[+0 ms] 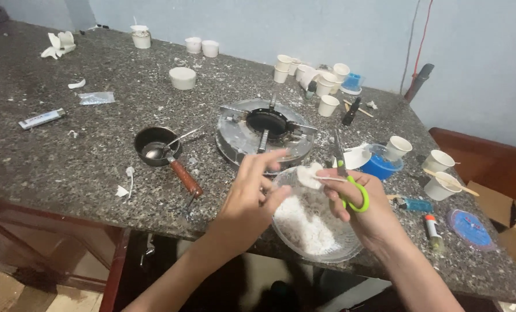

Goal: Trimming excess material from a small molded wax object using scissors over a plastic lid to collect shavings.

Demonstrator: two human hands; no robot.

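My right hand (366,209) holds green-handled scissors (346,176), blades pointing up and away, and also pinches a white waxy lump (309,174) with a thin wick. My left hand (253,193) reaches in from the left, fingers spread, touching the same lump. Both hands hover over a clear glass bowl (342,251) filled with white flakes, which sits at the near edge of the speckled stone table (67,156).
A round metal stove burner (265,132) sits behind the bowl. A small dark pan with a spoon (157,149) lies left of it. Several white paper cups (327,86) stand at the back and right, plus a blue tub (380,163), a lighter (414,204) and a glue stick (433,231).
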